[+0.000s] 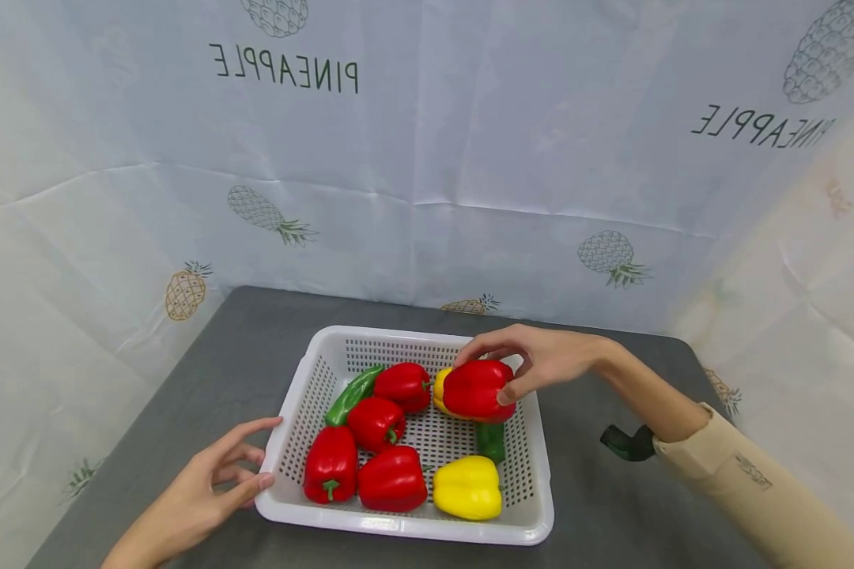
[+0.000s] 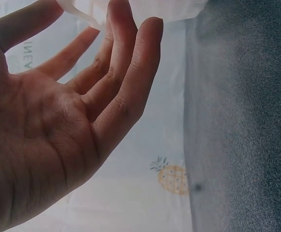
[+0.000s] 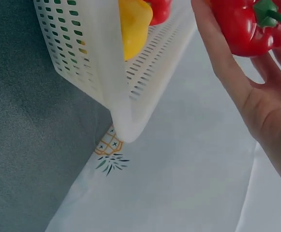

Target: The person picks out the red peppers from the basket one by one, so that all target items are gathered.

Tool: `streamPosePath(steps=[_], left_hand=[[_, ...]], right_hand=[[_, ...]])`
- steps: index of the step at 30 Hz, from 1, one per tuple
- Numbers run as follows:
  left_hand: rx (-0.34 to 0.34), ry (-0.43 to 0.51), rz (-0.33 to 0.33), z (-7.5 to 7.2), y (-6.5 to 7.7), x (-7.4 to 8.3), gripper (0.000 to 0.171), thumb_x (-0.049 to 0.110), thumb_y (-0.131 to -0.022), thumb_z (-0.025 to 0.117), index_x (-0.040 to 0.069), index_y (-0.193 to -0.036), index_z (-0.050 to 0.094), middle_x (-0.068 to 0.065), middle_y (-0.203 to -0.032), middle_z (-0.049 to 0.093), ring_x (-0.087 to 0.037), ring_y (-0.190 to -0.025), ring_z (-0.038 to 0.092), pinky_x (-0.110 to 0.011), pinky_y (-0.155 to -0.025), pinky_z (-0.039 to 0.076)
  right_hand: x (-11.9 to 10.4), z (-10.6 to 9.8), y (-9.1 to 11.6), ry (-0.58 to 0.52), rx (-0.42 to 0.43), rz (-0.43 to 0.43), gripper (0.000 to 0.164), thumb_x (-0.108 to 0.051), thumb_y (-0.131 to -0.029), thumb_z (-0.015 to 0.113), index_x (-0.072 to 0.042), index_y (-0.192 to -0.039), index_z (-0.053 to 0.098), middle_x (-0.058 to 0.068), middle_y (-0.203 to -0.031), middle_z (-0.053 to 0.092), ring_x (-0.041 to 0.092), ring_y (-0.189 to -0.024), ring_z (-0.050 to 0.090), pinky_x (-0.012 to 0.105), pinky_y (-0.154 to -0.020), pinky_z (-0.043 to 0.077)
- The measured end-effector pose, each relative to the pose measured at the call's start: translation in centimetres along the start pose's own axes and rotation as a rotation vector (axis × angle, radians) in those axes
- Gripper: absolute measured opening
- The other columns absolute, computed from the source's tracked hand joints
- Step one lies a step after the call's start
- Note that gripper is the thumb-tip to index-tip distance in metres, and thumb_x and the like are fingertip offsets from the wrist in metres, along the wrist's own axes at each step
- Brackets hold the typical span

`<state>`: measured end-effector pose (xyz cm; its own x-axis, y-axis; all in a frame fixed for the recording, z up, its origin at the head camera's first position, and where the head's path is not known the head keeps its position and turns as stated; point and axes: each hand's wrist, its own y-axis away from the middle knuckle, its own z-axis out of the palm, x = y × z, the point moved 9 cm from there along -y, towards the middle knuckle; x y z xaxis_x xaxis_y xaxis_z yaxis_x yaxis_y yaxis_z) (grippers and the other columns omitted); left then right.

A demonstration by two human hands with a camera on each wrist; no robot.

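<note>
Holding a red pepper (image 1: 478, 390) over the basket's (image 1: 398, 523) far right part with the right hand (image 1: 544, 356); yellow pepper (image 1: 439, 390) shows partly behind it. Left hand (image 1: 202, 490): relaxed fingers touching basket's left rim. Basket sits near the tabletop's (image 1: 591, 490) far edge.

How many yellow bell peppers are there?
2: one yellow bell pepper toward the white basket's near right, another farther back, partly hidden by the held red bell pepper.

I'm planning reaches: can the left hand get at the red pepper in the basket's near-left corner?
Probably yes: the red pepper lies uncovered, and the left hand, beside the basket, need only clear its rim.
</note>
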<state>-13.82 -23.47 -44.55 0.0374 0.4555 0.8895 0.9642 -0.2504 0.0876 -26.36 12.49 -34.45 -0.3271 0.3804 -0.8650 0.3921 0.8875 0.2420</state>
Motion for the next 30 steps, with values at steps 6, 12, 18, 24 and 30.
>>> streamPosePath(steps=[6, 12, 18, 24, 30], left_hand=[[0.007, -0.005, -0.003, 0.0, 0.0, 0.0, 0.075, 0.014, -0.099, 0.078, 0.005, -0.163, 0.039, -0.020, -0.116, 0.072, -0.010, -0.084, 0.077, -0.030, -0.072, 0.065], [0.004, -0.001, -0.020, 0.0, 0.0, -0.1, 0.075, 0.015, -0.100, 0.078, 0.006, -0.163, 0.039, -0.020, -0.116, 0.072, -0.011, -0.082, 0.077, -0.030, -0.072, 0.065], [0.020, -0.009, -0.010, -0.1, 0.0, -0.1, 0.074, 0.014, -0.099, 0.079, 0.006, -0.162, 0.041, -0.018, -0.113, 0.072, -0.011, -0.080, 0.077, -0.029, -0.071, 0.064], [0.013, -0.001, -0.001, 0.0, 0.0, 0.1, 0.074, 0.014, -0.099, 0.078, 0.007, -0.163, 0.040, -0.019, -0.116, 0.072, -0.011, -0.082, 0.077, -0.029, -0.072, 0.064], [0.006, 0.001, -0.047, 0.0, 0.1, -0.3, 0.075, 0.016, -0.100, 0.078, 0.007, -0.164, 0.039, -0.020, -0.118, 0.073, -0.012, -0.081, 0.077, -0.029, -0.073, 0.064]], right_hand=[[0.3, -0.5, 1.1, -0.041, 0.034, -0.068, 0.067, -0.008, -0.089, 0.075, -0.006, -0.153, 0.052, 0.020, -0.155, 0.056, 0.038, -0.131, 0.060, 0.045, -0.096, 0.066], [0.5, -1.1, 2.3, -0.023, 0.097, -0.124, 0.070, -0.006, -0.088, 0.077, -0.007, -0.153, 0.052, 0.020, -0.154, 0.057, 0.032, -0.130, 0.063, 0.043, -0.097, 0.066], [1.3, -2.0, 3.5, -0.022, 0.174, -0.128, 0.065, -0.004, -0.092, 0.072, -0.005, -0.153, 0.051, 0.025, -0.151, 0.057, 0.028, -0.124, 0.068, 0.043, -0.097, 0.066], [2.4, -3.1, 4.9, -0.059, 0.275, -0.083, 0.064, -0.004, -0.094, 0.068, -0.005, -0.155, 0.048, 0.026, -0.154, 0.053, 0.028, -0.124, 0.067, 0.043, -0.093, 0.066], [3.3, -4.1, 5.5, -0.051, 0.380, -0.057, 0.064, -0.003, -0.093, 0.066, -0.007, -0.154, 0.051, 0.005, -0.152, 0.057, 0.030, -0.122, 0.065, 0.041, -0.092, 0.066]])
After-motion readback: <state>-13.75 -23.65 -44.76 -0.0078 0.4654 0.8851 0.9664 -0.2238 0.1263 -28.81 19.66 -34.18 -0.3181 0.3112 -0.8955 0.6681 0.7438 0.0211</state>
